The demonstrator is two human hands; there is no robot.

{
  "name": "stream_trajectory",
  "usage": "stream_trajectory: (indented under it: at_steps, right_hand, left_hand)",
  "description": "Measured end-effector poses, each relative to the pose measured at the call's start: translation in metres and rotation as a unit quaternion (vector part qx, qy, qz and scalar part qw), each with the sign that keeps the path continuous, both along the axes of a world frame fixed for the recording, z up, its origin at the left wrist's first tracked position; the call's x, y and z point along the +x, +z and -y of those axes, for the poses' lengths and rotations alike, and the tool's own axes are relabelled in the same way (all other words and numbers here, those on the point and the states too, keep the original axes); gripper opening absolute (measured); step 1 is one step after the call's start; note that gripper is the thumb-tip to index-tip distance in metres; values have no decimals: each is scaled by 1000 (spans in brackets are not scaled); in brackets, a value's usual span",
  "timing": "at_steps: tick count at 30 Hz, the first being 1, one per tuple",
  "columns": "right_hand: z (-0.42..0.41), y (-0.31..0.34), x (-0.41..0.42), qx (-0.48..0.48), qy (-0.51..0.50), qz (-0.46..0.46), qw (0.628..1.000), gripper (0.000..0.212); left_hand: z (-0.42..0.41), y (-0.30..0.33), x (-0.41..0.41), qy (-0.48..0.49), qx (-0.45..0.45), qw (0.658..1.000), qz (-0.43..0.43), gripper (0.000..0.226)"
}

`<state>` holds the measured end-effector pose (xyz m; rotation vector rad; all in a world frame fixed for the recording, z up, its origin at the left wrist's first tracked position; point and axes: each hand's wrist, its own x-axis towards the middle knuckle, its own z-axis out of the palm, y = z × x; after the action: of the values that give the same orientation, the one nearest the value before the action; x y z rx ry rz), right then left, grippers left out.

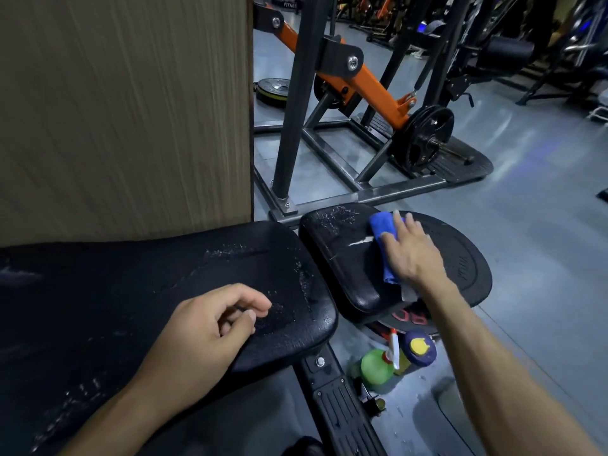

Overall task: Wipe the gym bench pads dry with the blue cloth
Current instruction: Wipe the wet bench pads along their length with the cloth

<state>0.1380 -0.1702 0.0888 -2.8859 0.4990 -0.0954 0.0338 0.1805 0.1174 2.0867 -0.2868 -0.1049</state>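
Black vinyl, far left: the long back pad is speckled with droplets along its near-left edge and again by its right end, so that stretch is not yet dried.
Left hand: the left hand rests on the long back pad, fingers loosely curled, holding nothing; it sits right beside a wet patch and could smear water if it slides.
Seat pad: the small seat pad lies just right of the back pad, with beads of water on its far-left corner and a pale tear in the middle.
Tear risk: dragging cloth across that split could catch it and push moisture into the foam.
Blue cloth: the blue cloth lies folded on the seat pad's right half, just beside the tear.
Right hand: the right hand presses flat on the blue cloth, fingers straight, not curled round it.
Slip risk: with only a flat palm on it, the cloth could bunch or skid off the pad's right edge.
Below: a spray bottle stands on the floor under the seat; drips swept off may land there.
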Motion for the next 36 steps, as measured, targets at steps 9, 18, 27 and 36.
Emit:
stream_trajectory:
  at_steps: [9,18,27,36]
  right_hand:
    - [-22,-15,-35,-6,158,24,987,71]
    - [-75,-15,-41,-6,254,44,966,76]
    - [-52,-10,103,0,29,7,1000,64]
    - [-92,-13,-6,-10,314,27,949,68]
  left_hand:
    - [13,-1,6,22,7,999,25,31]
    - [-9,4,10,43,72,996,41,35]
    - [-35,10,11,48,104,990,79,36]
    - [-38,8,17,36,107,992,64,41]
